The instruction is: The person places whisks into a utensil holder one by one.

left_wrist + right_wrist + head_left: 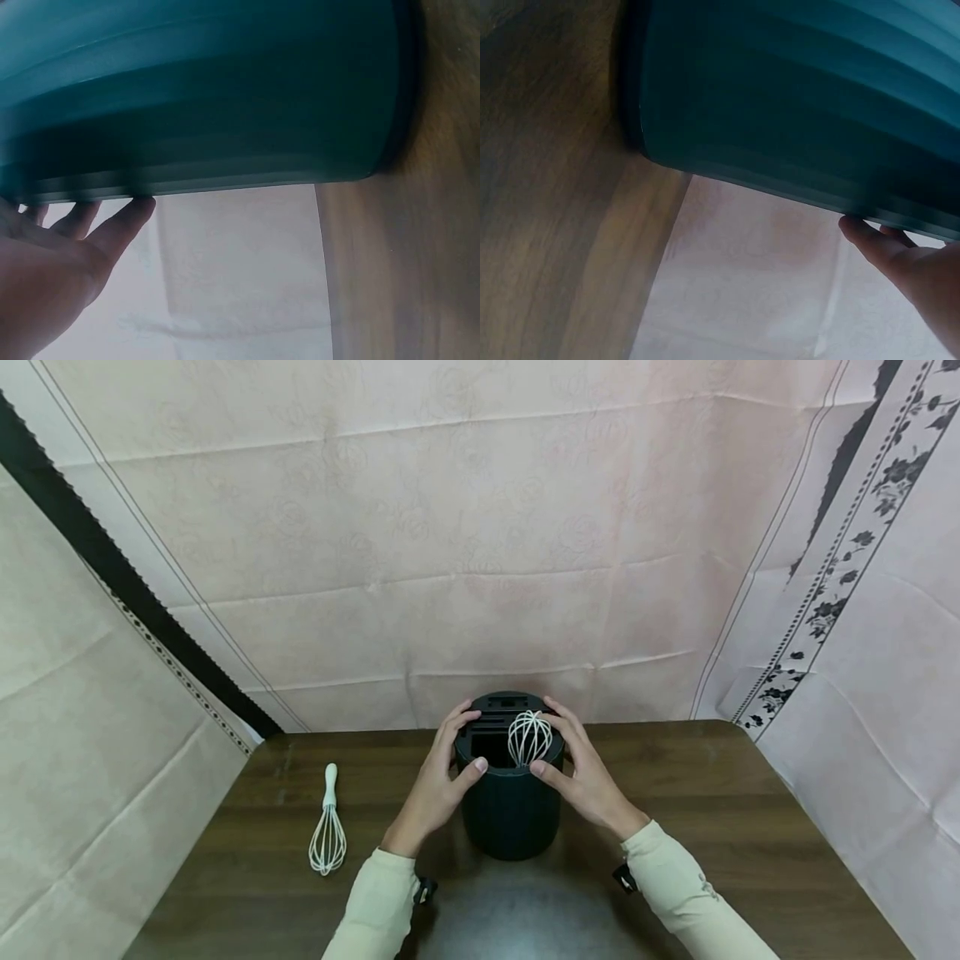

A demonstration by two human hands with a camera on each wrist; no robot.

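A dark green utensil holder (510,818) stands upright near the table's far edge, its top split into slots and a larger opening. My left hand (441,785) holds it at the left of the rim, thumb at the front and fingers reaching toward the back. On the opposite side my right hand (590,783) grips the rim the same way. A white whisk (529,739) stands in the holder, wire loops up and its handle hidden inside. In both wrist views, fingertips touch the wall of the holder (225,97).
Left of the holder, a second white whisk (327,827) lies on the brown wooden table (697,827), handle pointing away from me. Pale patterned cloth (480,543) hangs behind the table and along both sides.
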